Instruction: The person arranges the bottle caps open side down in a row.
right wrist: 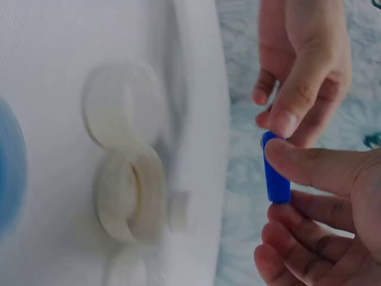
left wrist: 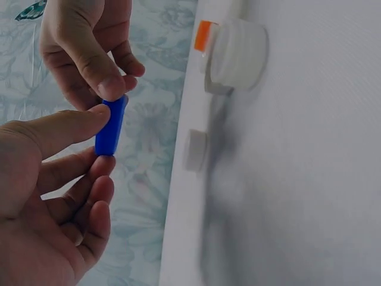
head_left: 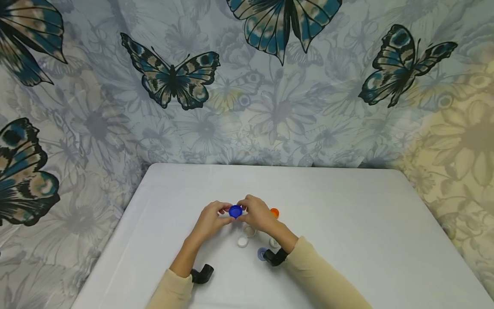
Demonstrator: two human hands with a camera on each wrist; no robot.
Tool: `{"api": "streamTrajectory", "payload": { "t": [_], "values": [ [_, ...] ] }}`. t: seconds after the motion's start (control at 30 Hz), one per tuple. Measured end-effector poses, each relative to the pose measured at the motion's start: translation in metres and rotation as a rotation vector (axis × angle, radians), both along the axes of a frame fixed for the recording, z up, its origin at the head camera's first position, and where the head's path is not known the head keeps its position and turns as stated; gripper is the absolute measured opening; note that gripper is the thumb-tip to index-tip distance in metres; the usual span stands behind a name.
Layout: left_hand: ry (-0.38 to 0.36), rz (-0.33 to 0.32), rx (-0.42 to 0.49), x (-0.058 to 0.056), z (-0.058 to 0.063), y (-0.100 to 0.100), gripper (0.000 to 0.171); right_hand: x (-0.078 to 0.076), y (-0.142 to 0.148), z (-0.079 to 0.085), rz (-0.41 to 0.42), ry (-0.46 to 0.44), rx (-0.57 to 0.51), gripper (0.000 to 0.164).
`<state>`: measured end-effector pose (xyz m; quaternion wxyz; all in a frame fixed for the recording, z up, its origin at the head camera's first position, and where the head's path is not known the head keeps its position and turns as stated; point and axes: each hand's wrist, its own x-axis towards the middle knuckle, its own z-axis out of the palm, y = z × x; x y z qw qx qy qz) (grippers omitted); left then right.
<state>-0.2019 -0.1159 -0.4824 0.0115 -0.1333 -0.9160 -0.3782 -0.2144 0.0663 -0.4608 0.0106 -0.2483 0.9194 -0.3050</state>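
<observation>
Fingers of both hands pinch a blue cap; an orange piece, perhaps another, is partly hidden.

It looks like a room in a home, though which room cannot be told. A backdrop printed with butterflies and pale flowers spans the far side, with a plain white tabletop standing close before it.

Right hand and left hand pinch 1 blue cap; pale lids lie blurred.
</observation>
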Motion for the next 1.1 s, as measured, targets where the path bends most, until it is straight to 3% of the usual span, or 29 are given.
{"api": "streamTrajectory", "payload": {
  "t": [0.37, 0.53, 0.73, 0.9, 1.1],
  "values": [
    [0.119, -0.094, 0.230, 0.000, 0.007, 0.030, 0.035, 0.005, 0.052, 0.011, 0.021, 0.013, -0.263, 0.034],
    [0.148, -0.145, 0.298, 0.005, 0.007, 0.044, 0.037, 0.015, 0.070, 0.011, 0.000, -0.007, -0.316, 0.034],
    [0.211, -0.132, 0.358, 0.009, 0.005, 0.054, 0.036, 0.020, 0.076, 0.010, -0.018, 0.013, -0.363, 0.035],
    [0.202, -0.126, 0.395, 0.010, 0.005, 0.058, 0.036, 0.024, 0.078, 0.005, -0.033, 0.114, -0.392, 0.035],
    [0.171, -0.142, 0.433, 0.014, 0.006, 0.063, 0.036, 0.030, 0.082, -0.007, -0.015, 0.350, -0.442, 0.031]
  ]
}}
